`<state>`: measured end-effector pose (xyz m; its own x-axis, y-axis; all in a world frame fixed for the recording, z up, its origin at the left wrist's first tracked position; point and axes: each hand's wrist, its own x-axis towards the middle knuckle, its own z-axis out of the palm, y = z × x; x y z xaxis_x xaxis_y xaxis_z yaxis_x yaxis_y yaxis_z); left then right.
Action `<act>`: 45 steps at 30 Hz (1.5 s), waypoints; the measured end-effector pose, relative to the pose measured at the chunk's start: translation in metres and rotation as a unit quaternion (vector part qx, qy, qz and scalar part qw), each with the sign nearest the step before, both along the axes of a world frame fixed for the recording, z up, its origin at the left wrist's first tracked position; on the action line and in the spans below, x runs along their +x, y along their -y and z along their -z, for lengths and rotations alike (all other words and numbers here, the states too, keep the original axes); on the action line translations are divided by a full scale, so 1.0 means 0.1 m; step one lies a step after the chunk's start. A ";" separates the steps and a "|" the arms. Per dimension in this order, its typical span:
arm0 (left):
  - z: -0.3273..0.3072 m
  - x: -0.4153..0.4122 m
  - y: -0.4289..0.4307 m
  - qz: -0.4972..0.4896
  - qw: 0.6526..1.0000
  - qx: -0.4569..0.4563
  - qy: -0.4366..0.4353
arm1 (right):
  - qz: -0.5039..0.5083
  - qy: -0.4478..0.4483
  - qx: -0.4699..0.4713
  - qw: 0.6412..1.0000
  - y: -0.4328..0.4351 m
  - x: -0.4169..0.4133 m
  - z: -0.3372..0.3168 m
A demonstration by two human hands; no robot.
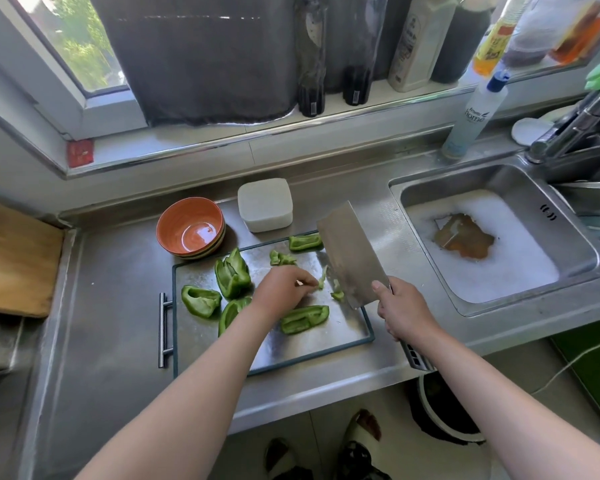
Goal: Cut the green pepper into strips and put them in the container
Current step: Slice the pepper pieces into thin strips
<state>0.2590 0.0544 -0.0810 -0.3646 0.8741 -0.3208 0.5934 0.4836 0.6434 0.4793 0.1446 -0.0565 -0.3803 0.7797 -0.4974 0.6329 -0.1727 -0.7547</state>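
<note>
The right hand [404,311] is wrapped round the handle of a cleaver [349,252], thumb laid against the base of the blade. The broad blade tilts up and away toward the middle of the frame, and its lower corner is close to the steel cutting board [312,341]. The left hand [284,289] reaches in over the board at mid-frame, fingers curled and fingertips pinching a thin pepper strip [322,280] just beside the blade. A small green scrap [337,294] lies by the blade's lower edge. The rest of the green pepper is spread over the board in large uncut pieces: a cluster of three [232,273] left of the left wrist, a long piece [303,318] below the hand, and two smaller pieces [305,242] toward the board's upper edge. The white container [265,204] stands on the steel counter just above the board with its lid on. An orange bowl [191,228] is beside it to the left. At the right of the frame the sink [492,181] holds foamy water, with a dish-soap bottle [475,123] standing above it. A wooden board [14,261] lies at the left edge.
</note>
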 end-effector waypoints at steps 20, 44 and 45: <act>-0.04 0.00 -0.04 -0.052 0.996 0.024 -0.074 | -0.012 0.016 0.019 1.000 0.09 -0.01 -0.04; 0.01 -0.16 0.50 0.013 0.999 -0.039 -0.024 | -0.024 0.050 0.067 0.996 0.26 -0.38 -0.22; -0.03 -0.22 0.48 0.012 0.999 -0.023 -0.027 | -0.017 0.051 0.070 0.996 0.27 -0.40 -0.24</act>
<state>0.2373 0.0060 -0.0785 -0.3619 0.8677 -0.3409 0.6389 0.4971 0.5871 0.4395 0.1174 -0.0326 -0.3611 0.8313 -0.4227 0.7114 -0.0475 -0.7011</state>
